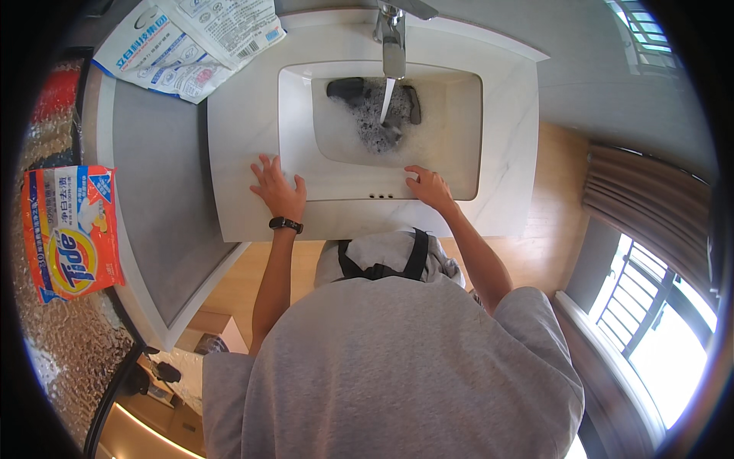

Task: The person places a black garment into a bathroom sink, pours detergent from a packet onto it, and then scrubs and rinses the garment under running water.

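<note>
A white sink basin (296, 123) set in a marbled countertop (243, 129) lies before me. From the chrome faucet (393, 54), a stream of water (387, 98) pours into foamy water. Dark fabric (346, 89) lies partly under the suds, and another dark piece (412, 105) shows to the right of the stream. My left hand (278, 186), with a black band on its wrist, rests on the counter and the basin's left front edge, fingers spread. Loosely bent over the front right part of the basin, my right hand (429, 185) holds nothing.
A large white detergent pouch (192, 51) bearing writing lies at the back left. An orange Tide packet (74, 232) sits farther left, beyond a grey panel (160, 172). At right are a brown curtain (642, 181) and a barred window (642, 281).
</note>
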Demonstrator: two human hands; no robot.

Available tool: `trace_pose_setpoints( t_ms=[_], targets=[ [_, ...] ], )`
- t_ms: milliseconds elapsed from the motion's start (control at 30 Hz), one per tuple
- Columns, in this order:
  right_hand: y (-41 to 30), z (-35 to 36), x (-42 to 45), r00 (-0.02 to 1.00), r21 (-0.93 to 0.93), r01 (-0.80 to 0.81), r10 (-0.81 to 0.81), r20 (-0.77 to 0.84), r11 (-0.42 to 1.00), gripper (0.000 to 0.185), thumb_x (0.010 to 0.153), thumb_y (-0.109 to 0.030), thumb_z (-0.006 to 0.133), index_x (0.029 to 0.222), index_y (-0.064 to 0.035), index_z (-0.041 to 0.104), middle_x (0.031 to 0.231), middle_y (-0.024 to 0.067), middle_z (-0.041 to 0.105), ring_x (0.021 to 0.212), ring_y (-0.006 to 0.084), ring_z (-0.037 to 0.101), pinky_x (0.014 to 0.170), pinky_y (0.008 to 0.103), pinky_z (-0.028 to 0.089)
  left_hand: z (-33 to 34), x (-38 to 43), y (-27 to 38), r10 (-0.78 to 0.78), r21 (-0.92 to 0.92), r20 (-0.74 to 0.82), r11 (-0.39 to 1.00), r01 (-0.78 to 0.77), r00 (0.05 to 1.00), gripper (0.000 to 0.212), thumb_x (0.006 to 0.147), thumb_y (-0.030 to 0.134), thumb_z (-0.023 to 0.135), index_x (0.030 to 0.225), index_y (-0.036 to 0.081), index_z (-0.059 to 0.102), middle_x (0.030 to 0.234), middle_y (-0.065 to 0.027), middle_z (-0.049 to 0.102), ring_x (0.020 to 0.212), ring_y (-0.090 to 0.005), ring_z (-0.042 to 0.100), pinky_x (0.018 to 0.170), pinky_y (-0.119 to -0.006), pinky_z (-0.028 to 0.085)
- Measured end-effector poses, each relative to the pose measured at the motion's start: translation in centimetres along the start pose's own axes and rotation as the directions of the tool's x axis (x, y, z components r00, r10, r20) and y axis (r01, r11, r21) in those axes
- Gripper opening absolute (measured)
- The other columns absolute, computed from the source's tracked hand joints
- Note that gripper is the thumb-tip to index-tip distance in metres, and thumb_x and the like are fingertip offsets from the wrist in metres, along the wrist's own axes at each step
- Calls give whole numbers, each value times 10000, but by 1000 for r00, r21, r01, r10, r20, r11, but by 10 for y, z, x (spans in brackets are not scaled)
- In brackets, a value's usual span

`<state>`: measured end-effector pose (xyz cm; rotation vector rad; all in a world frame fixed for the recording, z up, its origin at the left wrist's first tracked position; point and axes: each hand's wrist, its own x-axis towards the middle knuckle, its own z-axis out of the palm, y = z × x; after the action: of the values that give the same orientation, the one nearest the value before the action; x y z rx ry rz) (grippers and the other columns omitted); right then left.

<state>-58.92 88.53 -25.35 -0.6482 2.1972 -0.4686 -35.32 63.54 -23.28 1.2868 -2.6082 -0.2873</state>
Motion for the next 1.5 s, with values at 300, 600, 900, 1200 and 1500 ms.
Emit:
trace_pose_setpoints(
  t_ms=[300,600,900,1200,1500],
  targets=[
    [0,0,0,1000,3,-15,15,17,1000,401,825,-310,585,1206,-202,650,787,116,672,813,309,666,787,431,511,-1,0,1,-9,-19,14,1000,9,1000,626,787,159,647,1357,73,403,1495,-220,350,1397,-498,231,965,-744,236],
    [-6,-5,-2,999,17,-27,27,31,999,402,825,-318,583,1206,-207,651,802,118,676,821,315,666,792,430,512,0,0,0,-10,-18,12,1000,10,1000,637,787,166,649,1364,73,396,1501,-220,341,1400,-499,224,970,-752,227],
    [-3,-2,-1,1000,2,-2,2,16,1000,395,826,-316,583,1198,-205,656,793,122,672,811,315,668,785,433,516,1,-1,-1,-4,-20,6,1000,4,1000,634,789,160,648,1364,76,394,1509,-210,334,1407,-494,215,974,-755,222],
    [-1,1,1,1000,-14,-6,6,14,1000,397,826,-315,579,1199,-204,655,786,121,670,804,314,667,777,432,516,2,-1,-1,-4,-18,0,1000,4,1000,636,785,159,650,1362,76,396,1504,-218,341,1404,-499,220,968,-752,232],
    [-1,1,2,1000,-11,-11,11,9,1000,389,822,-311,573,1188,-211,659,790,121,676,807,315,667,785,432,516,2,-1,-1,-2,-6,3,1000,2,1000,637,784,158,648,1363,76,395,1509,-220,332,1400,-500,229,970,-740,237]
  ],
)
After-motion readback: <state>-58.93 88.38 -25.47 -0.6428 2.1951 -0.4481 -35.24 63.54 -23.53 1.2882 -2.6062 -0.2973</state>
